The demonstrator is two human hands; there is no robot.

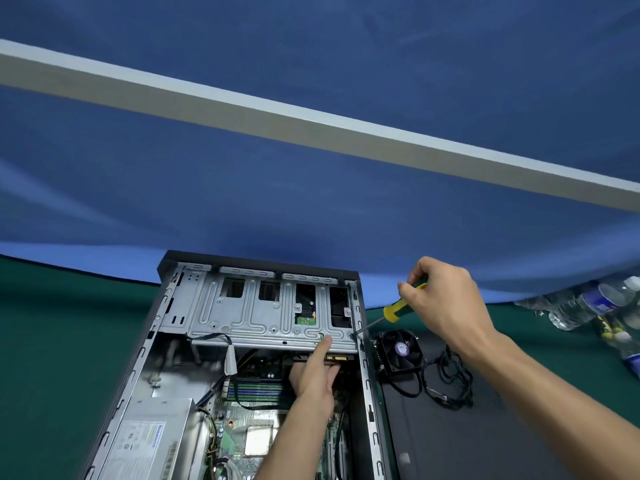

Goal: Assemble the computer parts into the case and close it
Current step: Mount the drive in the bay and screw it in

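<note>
Nearest the camera, two bare forearms reach forward over an open grey metal computer case (367, 393) that lies on its side on a dark green table covering (52, 341). At the near end of the case sits a silver box-shaped power supply (152, 441) with a white label, and beside it the green motherboard (242, 431) shows, with a row of green and blue memory sticks (256, 391) farther in.

Over the motherboard, the left hand (313, 374) stretches out with its index finger straight, the tip pressing on the near edge of the silver stamped-metal drive cage (263, 313); the other fingers are loosely curled and hold nothing. That cage spans the far half of the case, and a green circuit board (305, 320) shows through one of its openings.

To the right of the case, a black flat side panel (467, 438) lies on the table, carrying a black square cooling fan (401, 351) and a tangle of black cables (446, 382).

Farther up, the right hand (446, 299) grips the handle of a yellow and green screwdriver (398, 306), fingers wrapped round it. Its shaft slants down and left, the tip meeting the right corner of the drive cage at the case rail.

At the far right, clear plastic water bottles (588, 303) lie on the table. Behind everything hangs a blue cloth backdrop (311, 64), crossed by a pale grey bar (311, 126).
</note>
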